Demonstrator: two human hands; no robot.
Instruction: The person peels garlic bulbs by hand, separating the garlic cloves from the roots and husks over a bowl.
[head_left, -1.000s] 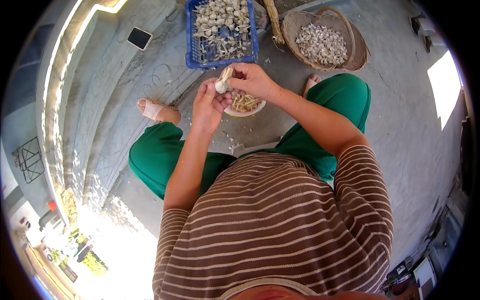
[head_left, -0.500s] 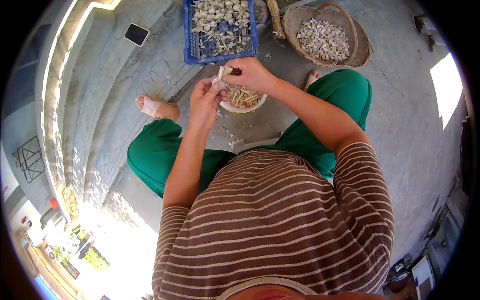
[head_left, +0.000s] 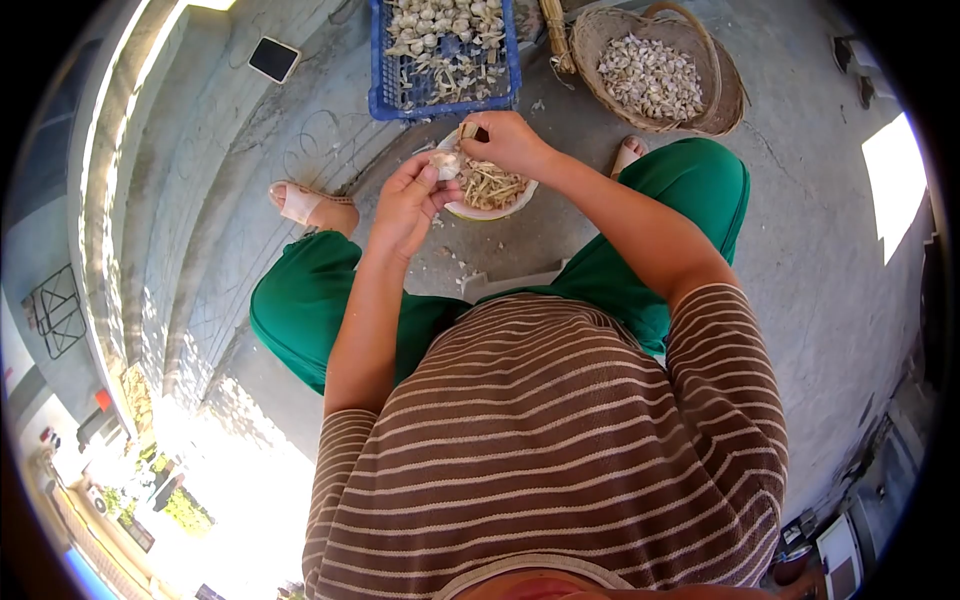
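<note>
My left hand (head_left: 408, 196) grips a whitish garlic bulb (head_left: 445, 165) between thumb and fingers, over the left rim of a bowl. My right hand (head_left: 512, 146) is just up and to the right, pinching a short piece of dry garlic stem (head_left: 467, 131). A small gap shows between the stem and the bulb. Below both hands stands the pale bowl (head_left: 518, 207), with dry stem pieces (head_left: 490, 186) and skins in it. Its far side is partly hidden by my right hand.
Beyond the bowl is a blue plastic crate (head_left: 447, 107) of garlic bulbs and loose skins. A wicker basket (head_left: 728, 95) of separated cloves stands at the right, beside a straw bundle (head_left: 555, 35). A phone-like dark slab (head_left: 274, 60) lies at the left. Skin scraps dot the concrete floor.
The stem has come away from the bulb. My right hand has shifted slightly right with the stem, while my left hand keeps the bulb.
</note>
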